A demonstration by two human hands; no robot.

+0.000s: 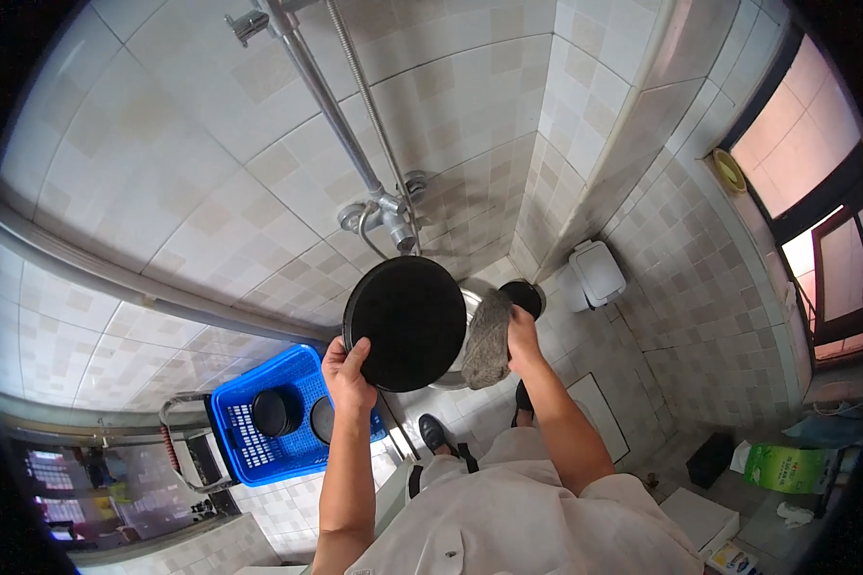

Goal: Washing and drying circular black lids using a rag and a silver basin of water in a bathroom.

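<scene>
My left hand (348, 374) grips the left rim of a round black tray (408, 324), thumb on its face and the other fingers behind it. The tray is tilted up with its flat dark side in view. In my right hand (522, 339) is a damp-looking grey cloth (489, 345), hanging just right of the tray; whether the two touch I cannot tell. Behind both, a shiny metal basin (447, 381) is mostly hidden. Another round black item (525, 299) lies beyond my right hand, partly covered by it.
A blue plastic basket (302, 465) at left holds round black dishes (275, 412). A chrome shower mixer (390, 216) with a pipe and hose is on the tiled wall ahead. A white lidded bin (596, 274) stands at right. A green package (786, 468) lies lower right.
</scene>
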